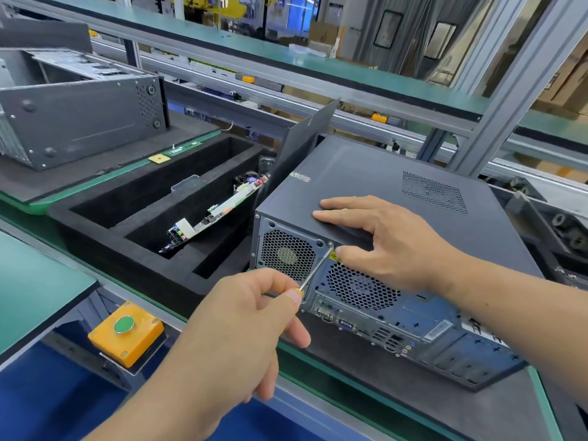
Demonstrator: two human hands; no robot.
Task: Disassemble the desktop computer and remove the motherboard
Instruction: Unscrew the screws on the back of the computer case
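Here, left grip [241,326] pinching screwdriver [315,268], right grip [381,240] flat on computer case [366,173] — labels unreadable

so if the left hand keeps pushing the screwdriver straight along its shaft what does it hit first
The left hand aims the screwdriver up at a screw on the computer case rear edge; the tip looks already seated there, though depth is uncertain.

The left hand [241,326] hides nearly all of the screwdriver [315,268] handle. Right of the desktop computer [397,198], rollers run off the edge. Left of it, another case [79,122] is cut off.
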